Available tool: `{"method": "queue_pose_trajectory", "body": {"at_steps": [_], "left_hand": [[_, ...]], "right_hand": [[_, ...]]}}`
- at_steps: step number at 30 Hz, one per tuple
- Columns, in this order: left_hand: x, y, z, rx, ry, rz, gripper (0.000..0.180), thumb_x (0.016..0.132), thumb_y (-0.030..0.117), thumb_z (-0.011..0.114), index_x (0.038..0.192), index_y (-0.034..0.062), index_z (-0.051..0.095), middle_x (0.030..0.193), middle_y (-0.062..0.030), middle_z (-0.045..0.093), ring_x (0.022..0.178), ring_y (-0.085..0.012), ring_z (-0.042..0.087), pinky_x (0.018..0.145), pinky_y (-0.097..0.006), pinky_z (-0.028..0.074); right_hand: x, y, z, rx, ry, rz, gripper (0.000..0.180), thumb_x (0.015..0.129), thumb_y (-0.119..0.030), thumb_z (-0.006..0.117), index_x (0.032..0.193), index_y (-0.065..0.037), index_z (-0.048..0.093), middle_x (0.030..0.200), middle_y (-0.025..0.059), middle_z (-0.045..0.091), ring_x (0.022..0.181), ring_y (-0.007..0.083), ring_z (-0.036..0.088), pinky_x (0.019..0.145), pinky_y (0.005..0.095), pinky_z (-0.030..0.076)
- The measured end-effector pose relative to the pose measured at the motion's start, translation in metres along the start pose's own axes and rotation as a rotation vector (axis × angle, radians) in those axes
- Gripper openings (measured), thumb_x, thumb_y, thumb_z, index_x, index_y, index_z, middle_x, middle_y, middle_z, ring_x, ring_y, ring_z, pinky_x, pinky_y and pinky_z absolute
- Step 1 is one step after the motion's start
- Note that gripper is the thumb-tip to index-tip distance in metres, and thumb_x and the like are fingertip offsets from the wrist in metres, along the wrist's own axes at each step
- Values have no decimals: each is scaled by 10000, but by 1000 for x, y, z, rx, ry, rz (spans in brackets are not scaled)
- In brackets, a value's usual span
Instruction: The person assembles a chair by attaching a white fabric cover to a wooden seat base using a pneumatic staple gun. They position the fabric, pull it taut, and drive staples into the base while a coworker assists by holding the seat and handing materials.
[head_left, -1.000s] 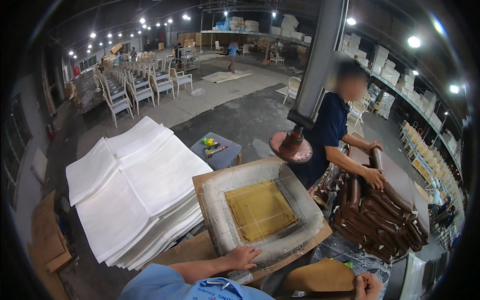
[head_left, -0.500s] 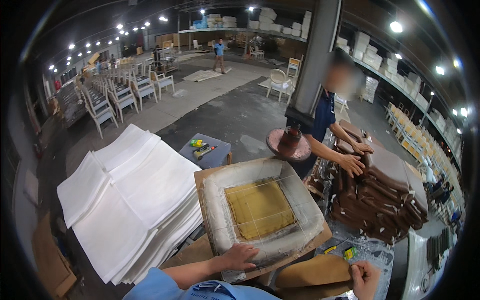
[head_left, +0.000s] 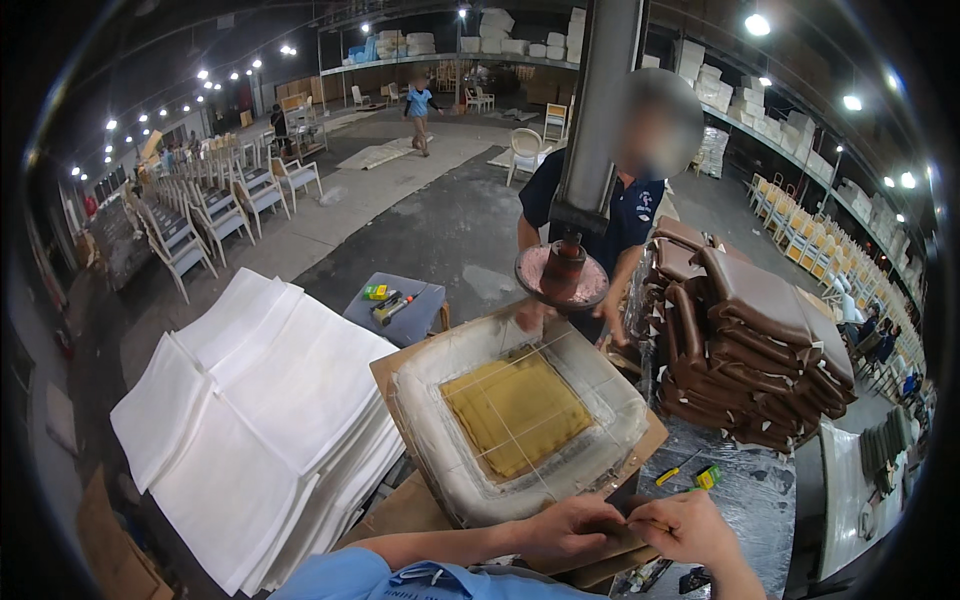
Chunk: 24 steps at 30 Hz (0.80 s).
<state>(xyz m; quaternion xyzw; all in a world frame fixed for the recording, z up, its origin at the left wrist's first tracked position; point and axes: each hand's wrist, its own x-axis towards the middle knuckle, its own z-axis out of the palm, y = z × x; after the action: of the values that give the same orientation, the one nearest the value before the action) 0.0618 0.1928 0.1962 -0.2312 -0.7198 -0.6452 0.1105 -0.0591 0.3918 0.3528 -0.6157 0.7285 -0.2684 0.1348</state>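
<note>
An upturned seat cushion, wrapped in white fabric around a yellow-brown centre panel, lies on a cardboard-covered board in front of me. Thin light strings cross over it. My left hand and my right hand meet at the cushion's near edge. Their fingertips pinch together on what looks like one of the thin strings. My blue sleeve enters from the lower edge.
A round press disc hangs on a steel column above the cushion's far side, and a person in a dark blue shirt stands behind it. Stacked brown seat pads are on the right, white sheets on the left, a small tool table beyond.
My left hand left the cushion's front edge and my right hand rose from the lower right; they now meet. The person opposite moved from the brown pads to behind the press disc.
</note>
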Motion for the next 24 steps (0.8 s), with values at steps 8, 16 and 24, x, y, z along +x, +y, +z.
{"method": "queue_pose_trajectory", "body": {"at_steps": [8,16,24], "left_hand": [[-89,-36,-21,-112,-182,-430,269,1037,183,712,1238,4,703,991,-134,763,924,-133,671,834,-365,540],[-107,149,-87,25,40,-394,213,1024,186,754,1182,43,748,929,-145,749,819,-253,725,734,-369,548],[-138,251,-120,558,-39,-537,142,1007,185,756,1104,85,780,926,-122,769,820,-322,737,720,-380,578]], "right_hand": [[9,-4,-24,-2,8,-51,128,877,-156,838,982,-93,801,777,98,746,672,290,737,621,378,576],[-18,-31,-108,-256,90,-38,355,708,-160,926,1025,-98,778,783,101,692,670,351,666,607,425,515],[-49,7,-89,-240,167,235,345,652,77,717,970,-40,781,875,137,762,878,373,767,793,438,604]]}}
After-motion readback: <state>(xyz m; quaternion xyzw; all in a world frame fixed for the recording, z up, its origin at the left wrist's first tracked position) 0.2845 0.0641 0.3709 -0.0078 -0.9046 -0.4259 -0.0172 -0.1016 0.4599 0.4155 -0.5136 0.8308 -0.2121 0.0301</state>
